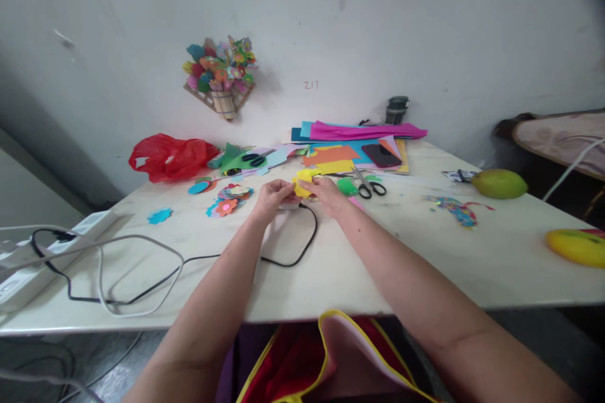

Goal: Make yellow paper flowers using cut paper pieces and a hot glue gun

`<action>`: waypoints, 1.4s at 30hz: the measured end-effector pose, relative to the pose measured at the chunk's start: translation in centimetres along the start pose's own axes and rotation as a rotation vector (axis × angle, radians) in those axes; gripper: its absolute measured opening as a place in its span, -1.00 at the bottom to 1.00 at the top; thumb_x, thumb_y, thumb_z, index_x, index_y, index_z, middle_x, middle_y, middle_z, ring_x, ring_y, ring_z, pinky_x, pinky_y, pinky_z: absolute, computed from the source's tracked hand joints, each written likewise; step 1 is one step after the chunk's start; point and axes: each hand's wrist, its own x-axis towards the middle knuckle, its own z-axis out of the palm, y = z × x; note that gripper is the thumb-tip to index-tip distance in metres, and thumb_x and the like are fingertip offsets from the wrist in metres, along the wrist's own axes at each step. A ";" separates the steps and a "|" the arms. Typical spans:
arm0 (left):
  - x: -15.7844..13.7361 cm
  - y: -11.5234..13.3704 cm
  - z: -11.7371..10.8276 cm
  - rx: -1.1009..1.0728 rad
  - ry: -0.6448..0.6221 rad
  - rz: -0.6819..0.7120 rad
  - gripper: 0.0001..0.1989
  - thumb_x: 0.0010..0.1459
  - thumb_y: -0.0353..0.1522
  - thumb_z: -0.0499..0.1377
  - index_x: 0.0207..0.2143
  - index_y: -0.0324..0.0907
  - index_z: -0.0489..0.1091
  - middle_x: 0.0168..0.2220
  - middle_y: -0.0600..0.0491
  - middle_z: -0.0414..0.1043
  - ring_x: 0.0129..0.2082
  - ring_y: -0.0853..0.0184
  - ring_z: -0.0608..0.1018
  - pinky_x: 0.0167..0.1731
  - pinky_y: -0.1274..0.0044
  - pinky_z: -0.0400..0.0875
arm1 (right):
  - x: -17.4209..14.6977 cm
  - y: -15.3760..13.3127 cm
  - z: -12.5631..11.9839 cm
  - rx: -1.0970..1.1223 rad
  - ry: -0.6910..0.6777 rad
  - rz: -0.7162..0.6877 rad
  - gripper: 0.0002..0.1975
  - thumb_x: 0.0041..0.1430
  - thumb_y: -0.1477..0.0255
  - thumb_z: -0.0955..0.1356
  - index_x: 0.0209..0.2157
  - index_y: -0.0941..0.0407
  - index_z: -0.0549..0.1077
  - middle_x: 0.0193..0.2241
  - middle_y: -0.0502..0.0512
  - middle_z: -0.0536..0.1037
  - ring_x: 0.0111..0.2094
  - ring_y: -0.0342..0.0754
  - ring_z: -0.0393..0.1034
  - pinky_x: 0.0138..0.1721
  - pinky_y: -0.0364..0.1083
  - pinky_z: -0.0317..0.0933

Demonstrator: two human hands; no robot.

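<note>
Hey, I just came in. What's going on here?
A person at a table holds a small yellow piece between both hands: the left hand grips one side, the right hand the other. To the left of the hands lies a group of colorful flower shapes. Just to the right, black-handled scissors lie on the table, touched by neither hand.

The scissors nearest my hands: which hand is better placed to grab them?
Probably your right hand: the scissors lie to its right, while your left hand is farther off. Both hands hold the yellow paper, so the right would have to let go.
</note>
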 end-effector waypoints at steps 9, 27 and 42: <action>-0.1 0.2 -0.1 -0.013 -0.009 -0.010 -0.66 -0.19 -0.20 0.29 -0.47 -0.29 0.33 -0.55 0.04 0.46 -0.53 0.34 0.54 -0.45 0.52 0.44 | 0.0 -0.4 -0.4 -0.027 0.020 -0.004 -0.68 -0.29 0.20 0.45 -0.53 0.16 0.46 -0.55 0.02 0.48 -0.52 -0.17 0.31 -0.47 -0.17 0.16; 0.2 -0.3 -0.4 -0.039 -0.009 0.006 -0.66 -0.17 -0.21 0.29 -0.46 -0.30 0.33 -0.55 0.04 0.45 -0.53 0.35 0.54 -0.44 0.53 0.44 | 0.2 0.1 -0.6 -0.011 -0.001 -0.007 -0.67 -0.21 0.18 0.42 -0.52 0.18 0.45 -0.55 0.02 0.47 -0.53 -0.19 0.31 -0.46 -0.17 0.17; -0.2 0.2 -0.3 0.005 -0.016 0.007 -0.63 -0.12 -0.15 0.24 -0.42 -0.31 0.37 -0.52 -0.01 0.47 -0.53 0.35 0.53 -0.44 0.52 0.43 | 0.1 -0.2 -0.2 -0.145 0.068 -0.001 -0.78 -0.31 0.39 0.45 -0.66 0.20 0.36 -0.69 -0.07 0.35 -0.63 -0.25 0.20 -0.53 -0.19 0.11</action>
